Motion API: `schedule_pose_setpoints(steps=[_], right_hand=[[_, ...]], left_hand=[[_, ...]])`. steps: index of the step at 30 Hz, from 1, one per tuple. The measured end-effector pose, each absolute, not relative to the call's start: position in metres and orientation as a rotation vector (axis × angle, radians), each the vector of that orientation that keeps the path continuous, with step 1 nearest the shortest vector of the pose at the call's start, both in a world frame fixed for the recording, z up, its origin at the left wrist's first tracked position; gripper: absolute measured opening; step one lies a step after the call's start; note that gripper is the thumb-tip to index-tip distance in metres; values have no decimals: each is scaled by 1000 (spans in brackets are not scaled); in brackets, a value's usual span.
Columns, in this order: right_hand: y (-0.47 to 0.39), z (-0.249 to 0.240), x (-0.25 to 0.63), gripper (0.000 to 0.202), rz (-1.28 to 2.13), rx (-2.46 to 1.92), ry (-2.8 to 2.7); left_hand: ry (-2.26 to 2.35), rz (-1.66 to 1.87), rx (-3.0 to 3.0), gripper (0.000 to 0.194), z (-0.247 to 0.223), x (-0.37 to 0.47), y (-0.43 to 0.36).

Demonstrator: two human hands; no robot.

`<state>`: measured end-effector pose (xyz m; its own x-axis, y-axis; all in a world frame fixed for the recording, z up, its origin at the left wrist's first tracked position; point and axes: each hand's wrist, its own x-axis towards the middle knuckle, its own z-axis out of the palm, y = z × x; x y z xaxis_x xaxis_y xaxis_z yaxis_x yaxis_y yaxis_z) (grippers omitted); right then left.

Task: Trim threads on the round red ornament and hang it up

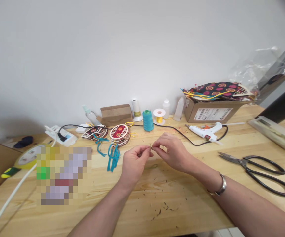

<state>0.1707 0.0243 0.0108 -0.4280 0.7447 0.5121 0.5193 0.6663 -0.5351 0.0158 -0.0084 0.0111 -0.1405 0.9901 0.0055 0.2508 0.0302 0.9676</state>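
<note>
My left hand [135,162] and my right hand [172,152] meet over the middle of the wooden table, fingertips pinched close together. Between them shows a tiny yellowish bit [150,145], too small to name. Just left of my left hand lies a stack of round ornaments [119,133] with red centres, pale cut-out borders and a teal tassel [113,158]. Beside that sits a second stack of dark ornaments [93,132]. Behind my hands stand a cone of teal thread [147,121] and a spool of yellow cord [159,117].
Black-handled scissors [243,163] and a white glue gun [206,132] lie to the right, its black cable crossing behind my hands. An overfilled cardboard box [209,112] stands against the wall. A power strip [62,135] and a yellow cable reel [29,156] are left. Dark scraps [166,208] litter the front.
</note>
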Motion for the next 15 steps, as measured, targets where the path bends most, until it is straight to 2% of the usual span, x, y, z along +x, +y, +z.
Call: schedule_pose_setpoints(steps=[10,15], right_hand=[[24,10,171,11,390,-1008,-2113],[26,14,170,14,628,-1081,-2025]], left_hand=[[1472,1151,1304,15,12,16,-9],[1460,1152,1237,17,10,16,-8]])
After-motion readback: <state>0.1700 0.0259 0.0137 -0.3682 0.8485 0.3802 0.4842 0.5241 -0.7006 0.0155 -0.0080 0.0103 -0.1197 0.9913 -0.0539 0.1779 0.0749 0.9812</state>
